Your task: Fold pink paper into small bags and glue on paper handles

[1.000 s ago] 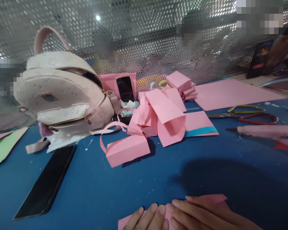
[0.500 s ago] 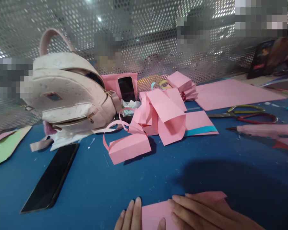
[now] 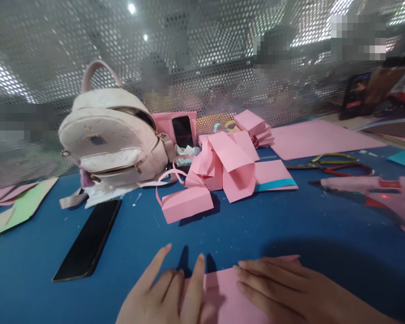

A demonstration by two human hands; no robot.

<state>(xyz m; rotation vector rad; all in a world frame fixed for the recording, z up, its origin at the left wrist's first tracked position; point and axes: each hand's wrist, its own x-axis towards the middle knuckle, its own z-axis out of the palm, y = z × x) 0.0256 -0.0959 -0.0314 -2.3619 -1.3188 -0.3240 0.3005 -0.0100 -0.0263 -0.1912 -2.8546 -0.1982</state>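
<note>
A pink paper sheet (image 3: 224, 294) lies flat on the blue table (image 3: 256, 225) at the near edge. My left hand (image 3: 162, 294) rests on its left end, fingers stretched out and spread. Over the sheet's right part lies my right hand (image 3: 290, 290), fingers extended flat and pressing down on the paper. Neither hand grips anything.
A pale pink backpack (image 3: 113, 139) stands at the back left, a black phone (image 3: 89, 238) lying in front of it. A pile of folded pink paper pieces (image 3: 222, 166) fills the middle. Scissors (image 3: 337, 164) and a pink glue gun (image 3: 374, 186) lie at the right, a large pink sheet (image 3: 320, 137) behind them.
The view has tilted down and shifted, showing more of both hands. My left hand slid left and spread its fingers; more of the pink sheet shows between the hands.
</note>
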